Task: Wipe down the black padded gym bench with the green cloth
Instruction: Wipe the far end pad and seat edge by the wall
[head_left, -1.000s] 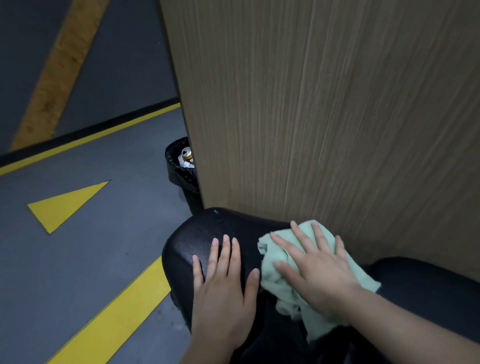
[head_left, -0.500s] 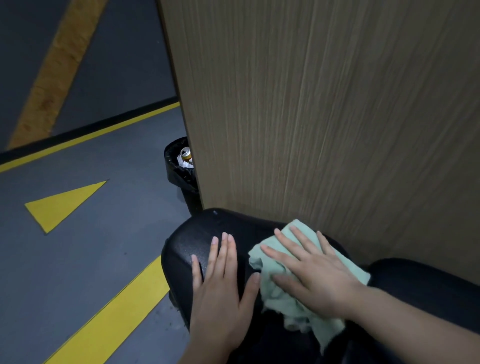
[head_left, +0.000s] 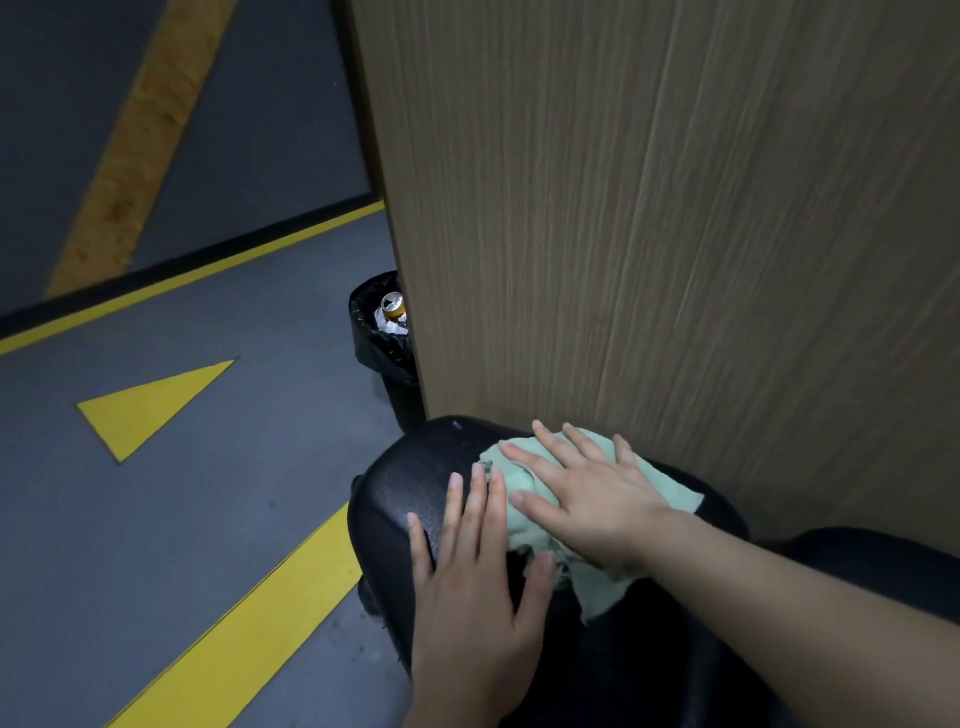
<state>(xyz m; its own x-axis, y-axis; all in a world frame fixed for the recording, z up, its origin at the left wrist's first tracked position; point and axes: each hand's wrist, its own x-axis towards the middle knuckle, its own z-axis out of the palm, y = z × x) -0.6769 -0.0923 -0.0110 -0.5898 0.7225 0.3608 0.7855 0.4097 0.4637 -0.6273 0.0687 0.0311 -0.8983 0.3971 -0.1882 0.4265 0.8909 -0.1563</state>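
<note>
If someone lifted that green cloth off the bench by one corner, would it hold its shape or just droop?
Probably droop. The pale green cloth lies bunched and wrinkled under the right hand and follows the curve of the black padded bench, so it looks soft and floppy. Its thin, ragged edge suggests it is light.

bench (head_left: 395, 499): black pad, on floor (head_left: 218, 499)
on bench: cloth (head_left: 670, 488) at 1 o'clock, both palms flat
floor: bin (head_left: 376, 348) at 11 o'clock
</note>
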